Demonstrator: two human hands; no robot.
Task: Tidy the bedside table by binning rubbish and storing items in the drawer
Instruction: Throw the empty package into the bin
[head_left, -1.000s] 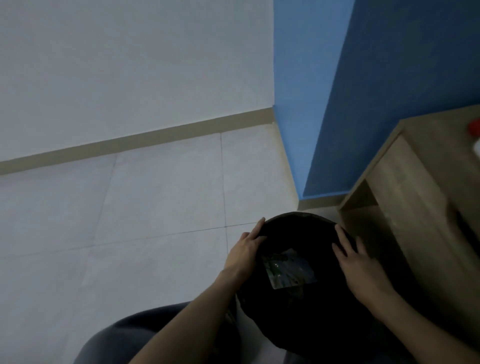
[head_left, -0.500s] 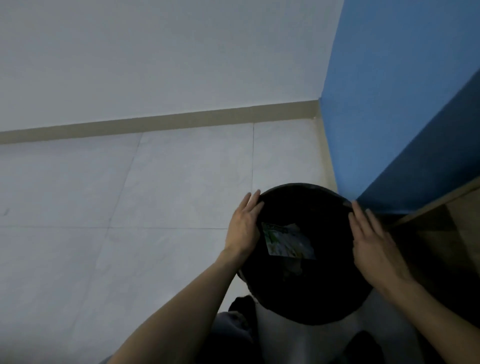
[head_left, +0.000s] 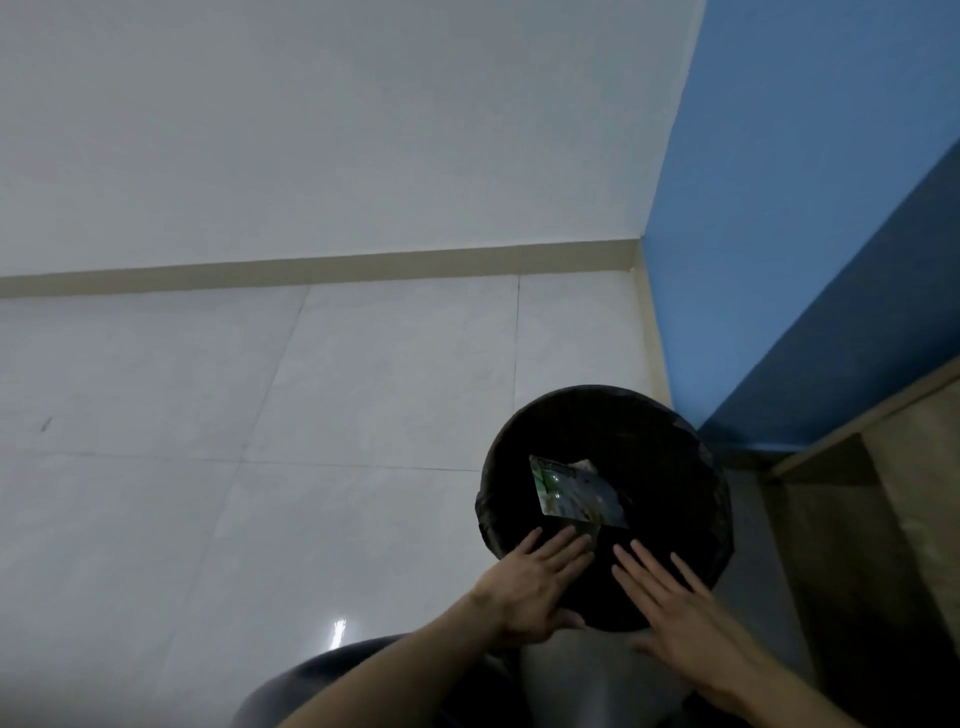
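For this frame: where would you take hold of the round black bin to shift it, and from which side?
Probably the rim of the round black bin, one hand on each of its left and right sides: the wide circular mouth shows no handle. The left hand and right hand rest flat on its near side.
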